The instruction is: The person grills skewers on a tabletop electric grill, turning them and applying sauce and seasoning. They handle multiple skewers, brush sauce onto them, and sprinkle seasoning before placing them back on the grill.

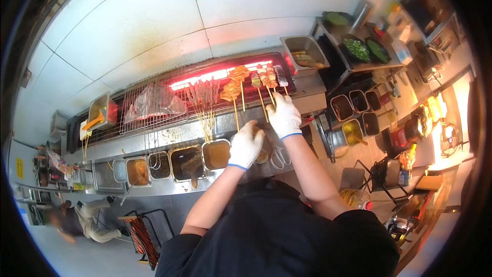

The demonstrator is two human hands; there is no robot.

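My right hand [285, 117], in a white knit glove, has its fingertips on the stick of a meat-chunk skewer [263, 75] at the grill's right end. Close by lie a second chunk skewer [271, 76], a foil-wrapped skewer [281, 75] and a skewer with a greenish piece [256, 80]. My left hand [246, 145], gloved too, is lower, thumb and forefinger apart with nothing visible between them. Just beyond it are two skewers of flat orange-brown meat [231, 90] [239, 73]. The grill [226, 102] glows red behind them.
Several thin skewers [203, 92] and a foil-covered item [153, 102] lie on the left grill. Sauce pans [216, 154] line the front ledge. White-handled scissors [280, 157] lie between my arms. A metal pan [305, 52] stands right of the grill. Another person [90, 221] is at far left.
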